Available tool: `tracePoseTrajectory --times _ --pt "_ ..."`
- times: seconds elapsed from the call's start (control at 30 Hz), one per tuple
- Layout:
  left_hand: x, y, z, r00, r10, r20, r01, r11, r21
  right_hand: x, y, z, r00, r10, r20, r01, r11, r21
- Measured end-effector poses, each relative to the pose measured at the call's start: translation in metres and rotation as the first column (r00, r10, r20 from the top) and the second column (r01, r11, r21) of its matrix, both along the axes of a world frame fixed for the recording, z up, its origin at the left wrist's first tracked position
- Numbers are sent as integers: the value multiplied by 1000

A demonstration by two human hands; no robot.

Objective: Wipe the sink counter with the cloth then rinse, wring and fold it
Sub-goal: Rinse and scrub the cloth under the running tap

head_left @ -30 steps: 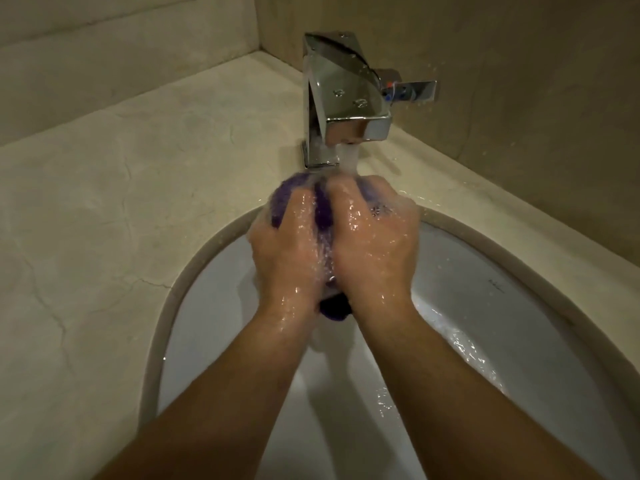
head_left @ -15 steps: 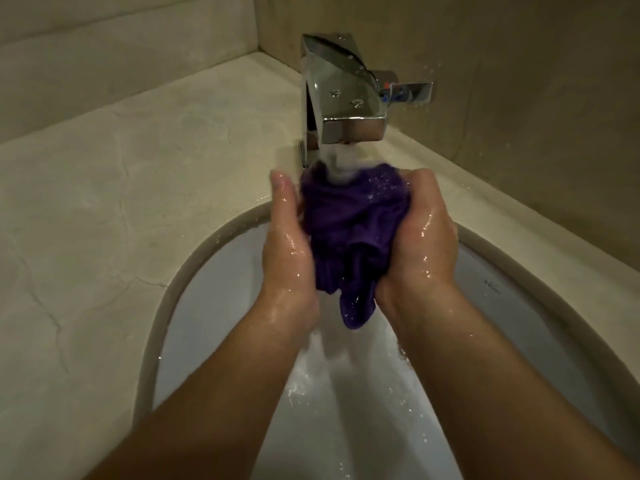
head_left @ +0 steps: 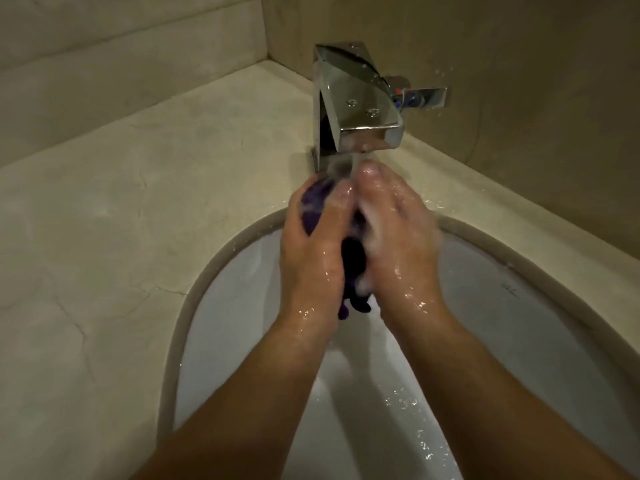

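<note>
Two hands: one left hand (head_left: 308,251), one right hand (head_left: 398,230). One purple cloth (head_left: 353,261) between them. One chrome tap (head_left: 353,102) at the far side, with one lever (head_left: 422,98) on its right. One white sink (head_left: 180,334). One stone table (head_left: 121,202).

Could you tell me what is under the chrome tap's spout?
Running water, then the left hand and right hand holding a bunched purple cloth; hands cover most of it.

Beige stone-tiled walls (head_left: 121,64), corner behind a chrome tap (head_left: 356,98), dim warm light
</note>
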State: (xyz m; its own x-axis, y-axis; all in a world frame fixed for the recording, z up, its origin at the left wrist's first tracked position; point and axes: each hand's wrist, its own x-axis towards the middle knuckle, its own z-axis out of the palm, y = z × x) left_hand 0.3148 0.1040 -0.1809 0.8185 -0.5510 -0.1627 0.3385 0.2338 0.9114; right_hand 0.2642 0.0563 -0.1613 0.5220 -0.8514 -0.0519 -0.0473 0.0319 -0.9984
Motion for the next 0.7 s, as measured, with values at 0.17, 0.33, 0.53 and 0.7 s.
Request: tracePoseTrajectory --times 0.17,0.33,0.53,0.7 --pt "5 2 4 969 156 190 -168 985 49 15 11 -2 988 -124 -97 112 987 -119" --pt "5 1 -1 949 219 228 -252 959 128 14 13 -13 961 -275 -39 269 956 -119" --pt "2 0 -5 983 131 129 -151 975 163 1 8 -8 980 -119 -161 105 990 -97" --pt "2 1 -10 952 -26 -305 42 998 47 -18 -12 19 980 -155 -125 149 987 -55"
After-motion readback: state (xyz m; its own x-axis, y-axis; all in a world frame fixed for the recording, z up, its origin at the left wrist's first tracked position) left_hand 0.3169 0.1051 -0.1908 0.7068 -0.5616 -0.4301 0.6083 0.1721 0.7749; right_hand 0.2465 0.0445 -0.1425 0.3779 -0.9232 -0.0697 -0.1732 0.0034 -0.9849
